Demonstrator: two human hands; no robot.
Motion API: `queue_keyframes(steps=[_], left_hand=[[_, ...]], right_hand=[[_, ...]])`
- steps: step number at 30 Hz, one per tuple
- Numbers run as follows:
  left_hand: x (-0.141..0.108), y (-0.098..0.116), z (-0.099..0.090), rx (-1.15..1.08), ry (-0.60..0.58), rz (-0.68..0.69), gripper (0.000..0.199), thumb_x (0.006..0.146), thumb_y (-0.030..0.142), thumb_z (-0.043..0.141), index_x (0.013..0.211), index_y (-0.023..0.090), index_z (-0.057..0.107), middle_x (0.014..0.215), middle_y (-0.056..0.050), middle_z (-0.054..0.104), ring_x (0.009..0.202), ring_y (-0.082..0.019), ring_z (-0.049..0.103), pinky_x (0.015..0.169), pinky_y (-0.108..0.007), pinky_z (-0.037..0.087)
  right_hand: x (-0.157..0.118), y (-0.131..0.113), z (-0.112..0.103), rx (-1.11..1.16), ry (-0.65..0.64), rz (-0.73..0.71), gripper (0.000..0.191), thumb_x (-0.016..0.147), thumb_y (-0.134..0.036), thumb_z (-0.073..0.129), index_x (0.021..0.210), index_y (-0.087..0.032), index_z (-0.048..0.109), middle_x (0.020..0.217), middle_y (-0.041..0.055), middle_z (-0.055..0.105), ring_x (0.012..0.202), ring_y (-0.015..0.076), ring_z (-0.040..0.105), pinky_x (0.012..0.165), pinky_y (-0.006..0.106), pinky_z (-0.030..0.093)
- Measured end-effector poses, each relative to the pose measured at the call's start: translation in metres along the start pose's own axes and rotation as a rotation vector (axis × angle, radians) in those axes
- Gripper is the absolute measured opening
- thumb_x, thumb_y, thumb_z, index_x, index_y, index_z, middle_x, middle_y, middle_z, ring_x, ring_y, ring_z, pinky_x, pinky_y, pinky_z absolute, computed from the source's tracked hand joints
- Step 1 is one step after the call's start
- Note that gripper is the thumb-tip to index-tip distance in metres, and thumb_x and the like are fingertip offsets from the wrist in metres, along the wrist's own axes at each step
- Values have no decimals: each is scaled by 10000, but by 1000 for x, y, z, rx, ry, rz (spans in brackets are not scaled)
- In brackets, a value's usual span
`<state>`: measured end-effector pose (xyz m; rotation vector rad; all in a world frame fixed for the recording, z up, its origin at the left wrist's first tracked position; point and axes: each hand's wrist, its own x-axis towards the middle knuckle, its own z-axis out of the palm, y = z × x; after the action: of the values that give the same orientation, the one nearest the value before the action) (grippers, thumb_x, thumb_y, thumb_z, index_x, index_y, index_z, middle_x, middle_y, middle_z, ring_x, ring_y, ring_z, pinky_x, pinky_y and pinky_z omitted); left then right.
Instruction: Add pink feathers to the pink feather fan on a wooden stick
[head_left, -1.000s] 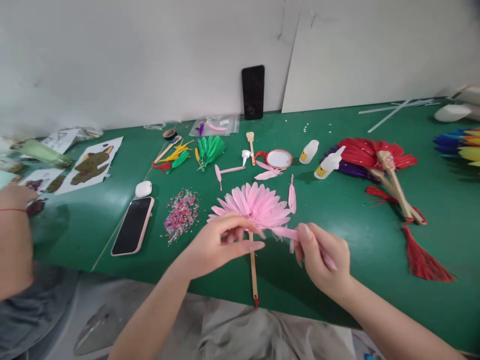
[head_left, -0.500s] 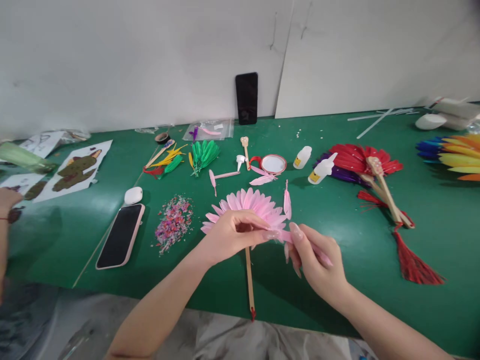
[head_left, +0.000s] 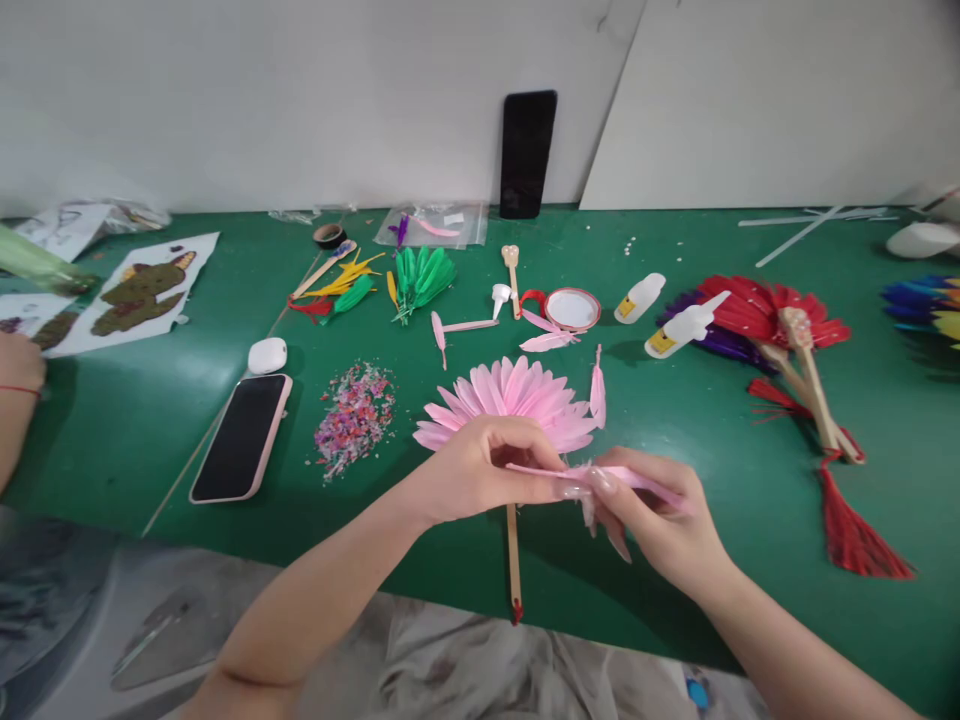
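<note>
Between my two hands a loose pink feather (head_left: 641,481) is stretched sideways. My left hand (head_left: 495,465) pinches it near its quill end, thumb against fingertips. My right hand (head_left: 656,510) grips the fluffy part, with the tip lying across its palm. Behind them on the table lies a pink feather fan (head_left: 517,390), its wooden handle (head_left: 513,560) pointing toward me; my left hand hides the fan's lower middle. Single pink feathers lie near it, one pink feather (head_left: 597,390) to the right and another pink feather (head_left: 551,341) beyond.
Glue bottles, one white bottle (head_left: 686,328) nearer, stand right of a round lid (head_left: 572,309). Red feather fan (head_left: 772,310) lies right. Left are a phone (head_left: 241,440), colourful bits (head_left: 354,415) and green feathers (head_left: 421,280). Another phone (head_left: 527,155) leans on the wall. Another person's hand (head_left: 19,375) is far left.
My right hand has drawn closer to my left along the feather, and the feather's thin quill end now shows above my left fingers. The camera view has shifted slightly.
</note>
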<state>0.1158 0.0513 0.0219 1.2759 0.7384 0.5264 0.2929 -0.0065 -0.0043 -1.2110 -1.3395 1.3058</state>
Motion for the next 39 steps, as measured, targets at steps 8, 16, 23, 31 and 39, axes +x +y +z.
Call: queue_keyframes(steps=[8, 16, 23, 31, 39], left_hand=[[-1, -1, -1, 38, 35, -62, 166, 644, 274, 757, 711, 146, 673, 624, 31, 529, 537, -60, 423, 492, -201, 315], [0, -2, 1, -5, 34, -57, 219, 667, 316, 742, 630, 138, 619, 610, 23, 540, 558, -71, 462, 532, -208, 362], [1, -3, 4, -73, 21, -66, 269, 626, 303, 772, 599, 139, 561, 575, 44, 484, 532, -54, 408, 518, -202, 338], [2, -8, 5, -100, 0, -105, 326, 583, 321, 800, 587, 137, 531, 564, 57, 456, 525, -48, 383, 501, -202, 302], [2, -6, 5, -144, 29, -155, 279, 545, 235, 819, 629, 139, 572, 573, 63, 487, 517, -38, 397, 492, -186, 295]], right_hand=[[-1, -3, 3, -31, 87, 35, 387, 844, -404, 574, 546, -158, 576, 342, -44, 459, 256, 66, 406, 327, 198, 290], [-1, -2, 1, -41, 52, 15, 393, 840, -413, 581, 536, -165, 563, 345, -44, 456, 263, 66, 402, 316, 193, 305], [0, 1, -1, -41, 7, -20, 390, 860, -389, 557, 538, -169, 547, 354, -48, 452, 263, 57, 402, 291, 165, 307], [0, 0, 0, -69, -4, -32, 387, 861, -398, 549, 544, -176, 537, 376, -41, 466, 280, 58, 393, 291, 169, 295], [-1, 0, 0, -54, 24, -14, 390, 845, -410, 571, 538, -172, 547, 365, -45, 461, 274, 57, 401, 298, 167, 306]])
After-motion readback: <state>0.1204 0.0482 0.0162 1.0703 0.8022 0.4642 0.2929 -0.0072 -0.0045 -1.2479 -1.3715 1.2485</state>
